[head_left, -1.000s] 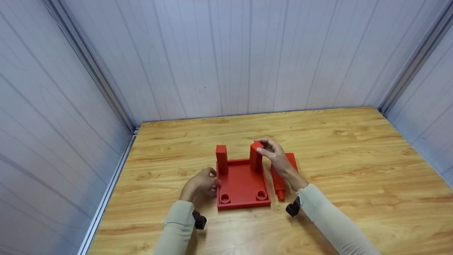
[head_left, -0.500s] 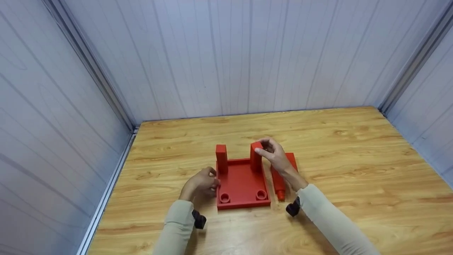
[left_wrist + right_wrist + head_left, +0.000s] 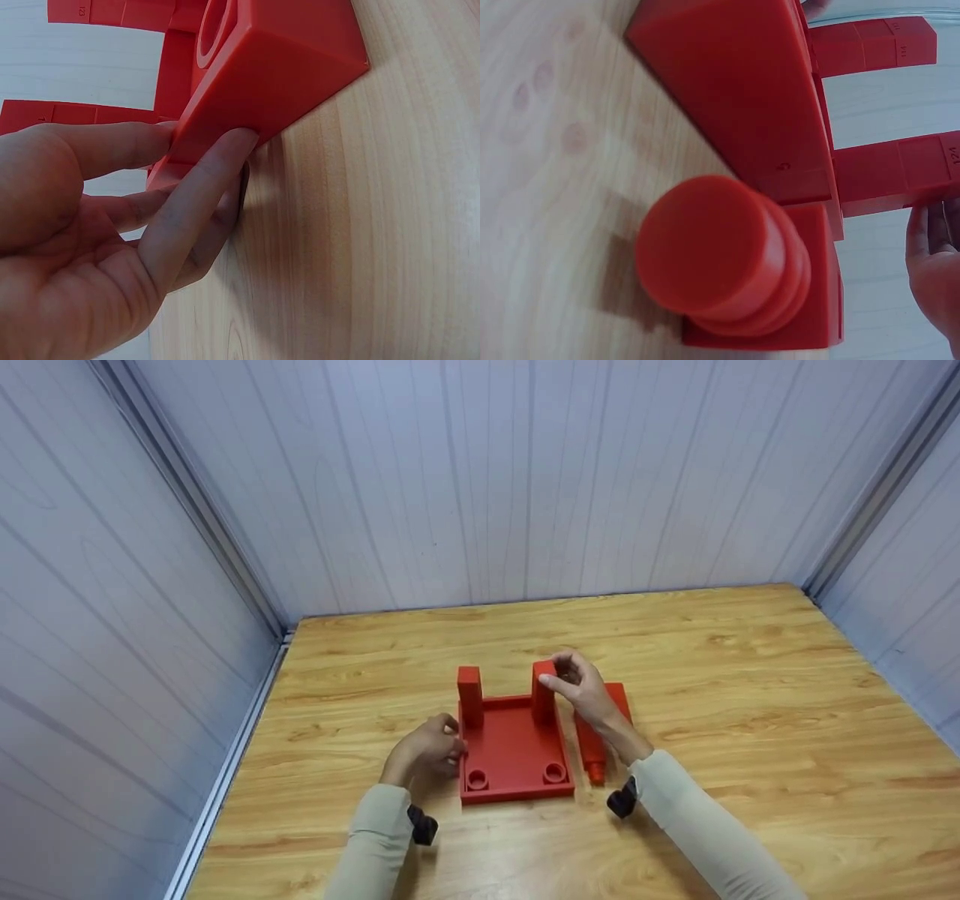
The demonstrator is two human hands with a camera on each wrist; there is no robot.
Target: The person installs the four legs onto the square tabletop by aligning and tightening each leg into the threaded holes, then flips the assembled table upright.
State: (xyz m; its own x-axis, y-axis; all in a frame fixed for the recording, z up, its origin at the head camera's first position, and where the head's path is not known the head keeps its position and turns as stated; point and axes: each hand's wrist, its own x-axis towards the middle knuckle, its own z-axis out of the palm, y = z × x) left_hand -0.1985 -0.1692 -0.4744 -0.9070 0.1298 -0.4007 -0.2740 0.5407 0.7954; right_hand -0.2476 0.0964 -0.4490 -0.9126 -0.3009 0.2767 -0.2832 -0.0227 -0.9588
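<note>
A red plastic tray-like base (image 3: 517,754) with a low rim lies on the wooden table. Two square red legs stand upright at its far corners, the left leg (image 3: 470,697) and the right leg (image 3: 543,705). Round sockets show at both near corners, such as the left socket (image 3: 478,789). My left hand (image 3: 426,744) pinches the base's left wall, thumb and fingers on either side in the left wrist view. My right hand (image 3: 589,695) holds the top of the right leg between thumb and fingers. That leg meets the base in the right wrist view.
Just right of the base lie further red pieces, one of them a leg (image 3: 590,746) with a round peg (image 3: 705,244) pointing towards me. Pale panelled walls (image 3: 487,487) enclose the table (image 3: 750,697) at the back and sides.
My right hand's fingers have shifted slightly to the right, and the right leg's top has moved a little with them. My left hand and the base stay in place.
</note>
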